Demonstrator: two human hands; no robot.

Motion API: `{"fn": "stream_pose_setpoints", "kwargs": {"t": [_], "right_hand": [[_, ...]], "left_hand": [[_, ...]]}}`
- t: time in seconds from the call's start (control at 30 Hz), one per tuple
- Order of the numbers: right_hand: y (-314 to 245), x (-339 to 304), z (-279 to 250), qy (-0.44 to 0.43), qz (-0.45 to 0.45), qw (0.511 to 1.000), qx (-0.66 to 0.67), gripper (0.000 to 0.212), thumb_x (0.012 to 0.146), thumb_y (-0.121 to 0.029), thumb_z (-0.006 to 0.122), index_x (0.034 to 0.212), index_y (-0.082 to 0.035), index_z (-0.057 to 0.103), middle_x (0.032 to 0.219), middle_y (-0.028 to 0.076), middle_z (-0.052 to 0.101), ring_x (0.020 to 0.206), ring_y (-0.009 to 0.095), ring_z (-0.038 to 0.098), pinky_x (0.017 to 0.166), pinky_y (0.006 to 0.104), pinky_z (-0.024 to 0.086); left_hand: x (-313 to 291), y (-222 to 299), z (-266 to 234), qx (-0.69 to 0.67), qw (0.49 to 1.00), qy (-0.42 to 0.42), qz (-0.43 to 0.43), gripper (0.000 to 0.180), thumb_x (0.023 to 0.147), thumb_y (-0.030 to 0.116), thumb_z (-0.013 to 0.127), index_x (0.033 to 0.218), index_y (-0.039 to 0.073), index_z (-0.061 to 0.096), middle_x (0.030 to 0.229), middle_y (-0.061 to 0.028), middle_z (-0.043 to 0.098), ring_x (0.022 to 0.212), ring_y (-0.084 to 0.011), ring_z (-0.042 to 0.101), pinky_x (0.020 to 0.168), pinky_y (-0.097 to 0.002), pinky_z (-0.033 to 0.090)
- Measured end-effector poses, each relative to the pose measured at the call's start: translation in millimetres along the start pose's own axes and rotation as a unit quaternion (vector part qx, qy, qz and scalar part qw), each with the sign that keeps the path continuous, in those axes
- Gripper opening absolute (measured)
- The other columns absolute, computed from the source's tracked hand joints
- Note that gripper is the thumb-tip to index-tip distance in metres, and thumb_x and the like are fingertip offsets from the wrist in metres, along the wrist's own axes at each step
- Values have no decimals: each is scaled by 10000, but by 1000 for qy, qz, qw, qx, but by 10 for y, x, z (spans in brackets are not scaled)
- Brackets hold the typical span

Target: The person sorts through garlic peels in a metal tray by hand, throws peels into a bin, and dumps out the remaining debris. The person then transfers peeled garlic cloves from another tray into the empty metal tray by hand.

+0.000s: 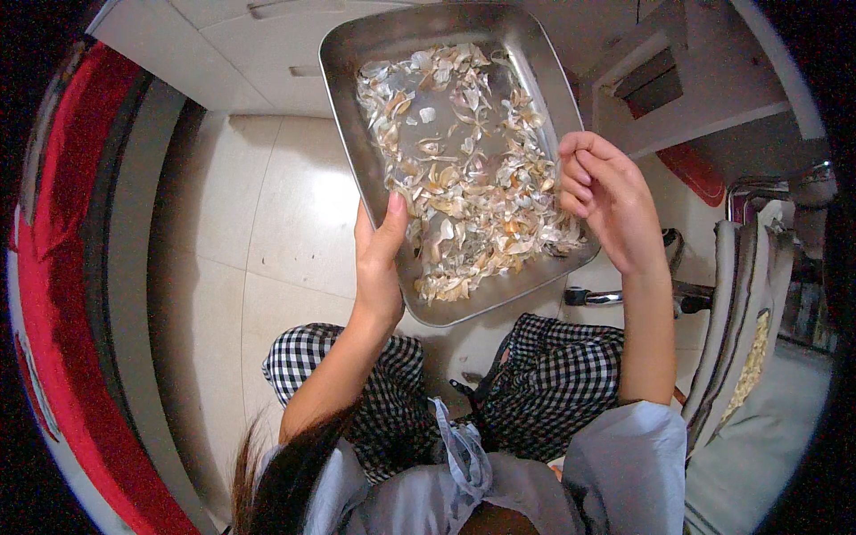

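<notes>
A deep rectangular metal tray (pixel 428 28) is tilted in front of me above my lap. Papery white and tan flakes that look like garlic skins (pixel 477 192) lie scattered in it, thickest toward the near and right sides. My left hand (pixel 379 259) grips the tray's left wall, its thumb over the rim and its fingers hidden outside. At the right rim is my right hand (pixel 611 196), fingers curled in and the thumb against them. Whether anything small is pinched there I cannot make out.
Pale floor tiles (pixel 294 205) show to the left, with a red and dark-edged piece (pixel 67 241) along the far left. White drawers (pixel 259 53) stand ahead. On the right are a chair's metal leg (pixel 597 297) and a padded grey edge (pixel 722 312). My checkered trousers (pixel 562 374) are below the tray.
</notes>
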State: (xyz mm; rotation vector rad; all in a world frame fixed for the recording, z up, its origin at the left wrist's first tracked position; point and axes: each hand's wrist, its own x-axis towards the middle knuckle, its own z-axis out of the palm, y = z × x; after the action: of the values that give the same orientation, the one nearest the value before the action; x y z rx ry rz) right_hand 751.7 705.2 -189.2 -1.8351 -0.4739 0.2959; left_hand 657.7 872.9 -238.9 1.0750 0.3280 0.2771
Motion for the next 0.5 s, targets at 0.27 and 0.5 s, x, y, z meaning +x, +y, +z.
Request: {"fn": "stream_pose_setpoints", "kwargs": {"t": [0.27, 0.5], "right_hand": [[91, -21, -37, 23, -200, 829, -521, 167, 629, -70, 545, 784, -26, 498, 767, 106, 433, 786, 267, 440, 670, 346, 369], [123, 3, -31, 1, -208, 810, -548, 136, 605, -76, 548, 720, -28, 493, 754, 93, 431, 772, 250, 440, 654, 342, 367]], "left_hand": [[-34, 50, 8, 2, 1000, -6, -2, 410, 814, 259, 381, 1109, -16, 307, 1056, -126, 414, 951, -178, 415, 834, -286, 313], [-44, 8, 2, 16, 1000, 8, 20, 419, 807, 264, 397, 1105, -19, 312, 1037, -122, 417, 944, -175, 407, 833, -280, 304]]}}
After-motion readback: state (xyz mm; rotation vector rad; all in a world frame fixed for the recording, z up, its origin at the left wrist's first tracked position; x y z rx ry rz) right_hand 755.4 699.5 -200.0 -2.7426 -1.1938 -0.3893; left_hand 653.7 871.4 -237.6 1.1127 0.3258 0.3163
